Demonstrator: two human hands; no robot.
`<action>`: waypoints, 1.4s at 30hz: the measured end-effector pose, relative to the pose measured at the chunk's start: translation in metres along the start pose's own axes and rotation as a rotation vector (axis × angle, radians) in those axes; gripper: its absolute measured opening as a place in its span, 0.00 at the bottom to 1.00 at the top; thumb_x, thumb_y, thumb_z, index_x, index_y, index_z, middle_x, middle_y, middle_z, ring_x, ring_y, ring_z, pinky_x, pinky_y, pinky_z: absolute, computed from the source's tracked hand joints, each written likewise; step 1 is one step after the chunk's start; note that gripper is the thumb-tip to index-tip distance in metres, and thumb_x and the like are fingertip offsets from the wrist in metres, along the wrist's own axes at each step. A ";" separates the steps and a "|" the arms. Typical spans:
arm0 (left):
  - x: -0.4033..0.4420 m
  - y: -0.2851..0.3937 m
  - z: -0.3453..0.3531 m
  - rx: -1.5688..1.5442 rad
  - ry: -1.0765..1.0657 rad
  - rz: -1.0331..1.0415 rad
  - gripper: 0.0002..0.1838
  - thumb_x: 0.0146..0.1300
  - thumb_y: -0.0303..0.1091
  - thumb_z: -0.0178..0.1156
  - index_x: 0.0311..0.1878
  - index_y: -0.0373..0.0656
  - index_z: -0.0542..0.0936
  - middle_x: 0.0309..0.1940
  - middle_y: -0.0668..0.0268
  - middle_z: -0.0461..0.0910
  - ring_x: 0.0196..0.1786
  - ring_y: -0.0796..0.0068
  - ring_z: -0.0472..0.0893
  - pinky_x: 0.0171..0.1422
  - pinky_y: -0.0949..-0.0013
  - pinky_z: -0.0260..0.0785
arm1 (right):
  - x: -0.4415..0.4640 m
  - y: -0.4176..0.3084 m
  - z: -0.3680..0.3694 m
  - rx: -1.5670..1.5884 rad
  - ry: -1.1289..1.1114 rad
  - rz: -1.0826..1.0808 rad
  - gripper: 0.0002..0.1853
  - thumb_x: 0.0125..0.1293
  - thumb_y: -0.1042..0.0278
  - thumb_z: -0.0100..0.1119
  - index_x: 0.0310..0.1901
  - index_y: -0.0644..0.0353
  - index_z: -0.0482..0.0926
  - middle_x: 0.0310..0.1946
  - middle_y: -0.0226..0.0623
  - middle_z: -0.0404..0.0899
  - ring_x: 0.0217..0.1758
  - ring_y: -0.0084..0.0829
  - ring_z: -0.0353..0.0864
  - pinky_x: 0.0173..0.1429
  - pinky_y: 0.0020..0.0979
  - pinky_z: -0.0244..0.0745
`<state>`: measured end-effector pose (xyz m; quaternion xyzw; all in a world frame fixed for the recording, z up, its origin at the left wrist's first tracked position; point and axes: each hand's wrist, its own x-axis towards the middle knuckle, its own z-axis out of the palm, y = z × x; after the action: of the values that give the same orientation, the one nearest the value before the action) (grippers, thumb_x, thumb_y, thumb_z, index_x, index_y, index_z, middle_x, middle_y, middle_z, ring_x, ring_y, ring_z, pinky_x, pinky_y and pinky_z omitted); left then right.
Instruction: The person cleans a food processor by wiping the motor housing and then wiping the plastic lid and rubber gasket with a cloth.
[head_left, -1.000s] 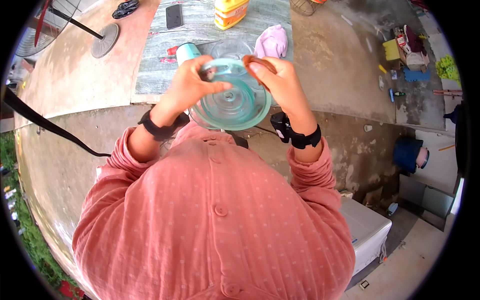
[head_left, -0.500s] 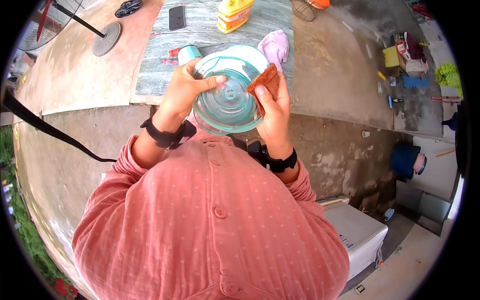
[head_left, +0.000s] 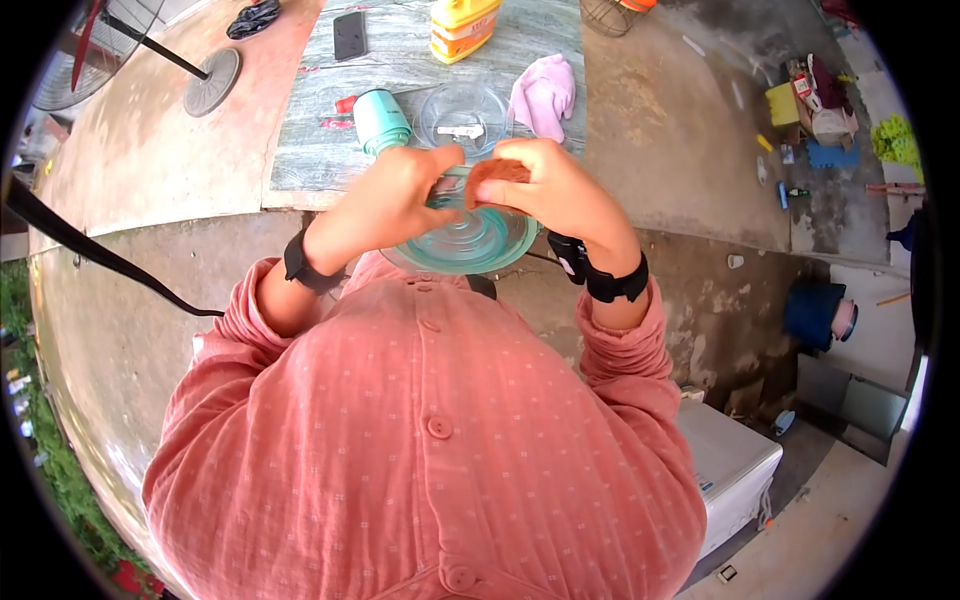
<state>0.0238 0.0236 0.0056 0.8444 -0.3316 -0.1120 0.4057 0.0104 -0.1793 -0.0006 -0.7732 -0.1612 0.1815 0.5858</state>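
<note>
A clear, teal-tinted round dish is held in front of my chest, tilted, at the table's near edge. My left hand grips its left and far rim, with thumb and fingers on either side. In my right hand is a folded reddish-brown cloth, pressed against the dish's far rim between thumb and fingers. Beyond my hands, a teal cup lies tipped on the table, beside a clear round bowl. A crumpled lilac cloth lies right of the bowl.
On the grey wood-patterned table are a yellow bottle, a black phone and a small red object. A fan base stands to the left. A white appliance is at lower right.
My right hand and the brown cloth have moved left along the rim to the far side. The dish has tilted and come lower, uncovering the teal cup and the clear bowl.
</note>
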 end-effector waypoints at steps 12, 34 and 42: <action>0.003 -0.010 0.007 -0.186 0.198 -0.174 0.15 0.42 0.25 0.70 0.31 0.40 0.73 0.21 0.76 0.67 0.25 0.87 0.64 0.29 0.79 0.59 | 0.004 -0.006 0.019 0.430 0.424 -0.199 0.09 0.61 0.70 0.57 0.34 0.69 0.73 0.28 0.32 0.78 0.30 0.15 0.72 0.32 0.20 0.67; 0.005 -0.020 0.010 -0.873 0.390 -0.260 0.18 0.48 0.21 0.67 0.43 0.35 0.75 0.33 0.66 0.80 0.31 0.80 0.79 0.37 0.77 0.73 | 0.001 0.014 0.065 0.286 1.073 -0.273 0.09 0.70 0.66 0.44 0.39 0.63 0.68 0.27 0.25 0.68 0.26 0.14 0.63 0.31 0.18 0.60; 0.007 -0.017 0.020 -1.146 0.617 -0.303 0.17 0.48 0.22 0.67 0.42 0.34 0.75 0.32 0.62 0.80 0.31 0.76 0.80 0.35 0.75 0.73 | 0.013 0.010 0.075 0.235 1.237 -0.341 0.10 0.70 0.63 0.43 0.40 0.62 0.68 0.29 0.27 0.68 0.28 0.16 0.63 0.32 0.19 0.59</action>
<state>0.0279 0.0149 -0.0199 0.5258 0.0339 -0.0793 0.8462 -0.0135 -0.1123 -0.0302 -0.6292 0.1062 -0.3762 0.6718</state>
